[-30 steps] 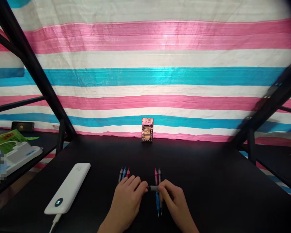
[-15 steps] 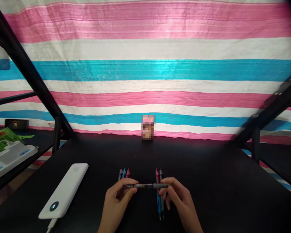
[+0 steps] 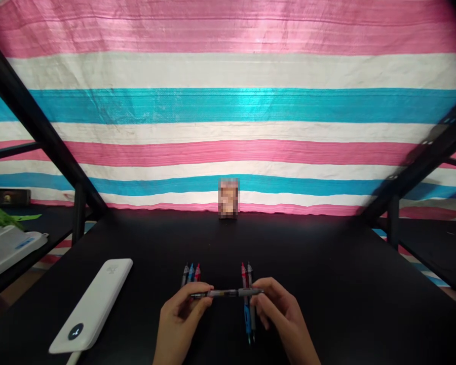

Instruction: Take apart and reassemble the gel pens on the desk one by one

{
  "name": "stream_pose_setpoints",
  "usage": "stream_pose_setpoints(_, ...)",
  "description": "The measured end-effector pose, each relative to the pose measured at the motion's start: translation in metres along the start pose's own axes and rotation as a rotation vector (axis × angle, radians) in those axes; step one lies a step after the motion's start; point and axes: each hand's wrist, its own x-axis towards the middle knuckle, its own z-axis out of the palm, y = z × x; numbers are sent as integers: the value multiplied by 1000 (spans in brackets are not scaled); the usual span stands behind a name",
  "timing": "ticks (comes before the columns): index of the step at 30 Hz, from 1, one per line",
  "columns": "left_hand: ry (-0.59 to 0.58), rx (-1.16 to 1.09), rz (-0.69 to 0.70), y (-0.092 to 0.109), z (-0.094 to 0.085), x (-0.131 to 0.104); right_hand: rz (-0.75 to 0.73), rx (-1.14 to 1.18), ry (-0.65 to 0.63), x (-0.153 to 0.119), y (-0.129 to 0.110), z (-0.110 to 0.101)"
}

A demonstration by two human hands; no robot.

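Note:
A dark, partly clear pen (image 3: 226, 293) is held level between both hands above the black table. My left hand (image 3: 184, 314) pinches its left end between thumb and fingers. At the other end, the grey part is pinched by my right hand (image 3: 279, 309). Behind my left hand lie three pens (image 3: 191, 272) side by side, with grey, blue and red tops; their lower parts are hidden. Several pens (image 3: 247, 309) lie near my right hand, among them red, grey and blue ones, partly covered by the held pen.
A white power bank (image 3: 95, 304) with a cable lies at the left of the table (image 3: 307, 248). A small pixelated item (image 3: 228, 198) stands at the back edge. Black frame bars slope at both sides, before a striped sheet (image 3: 228, 106).
The view has shifted slightly, so the power bank and side items sit further left. Both hands keep the same pen in nearly the same pose.

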Motion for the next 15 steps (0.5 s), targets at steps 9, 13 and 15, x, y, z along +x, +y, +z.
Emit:
stream_pose_setpoints(9,35,-24,35,3,2,-1,22,83,16,0,1,-1)
stream_pose_setpoints(13,7,-26,33,1,1,0,36,134,0,-1,4,-1)
stream_pose_setpoints(15,-2,-47,27,2,3,0,20,184,-4,-2,5,-2)
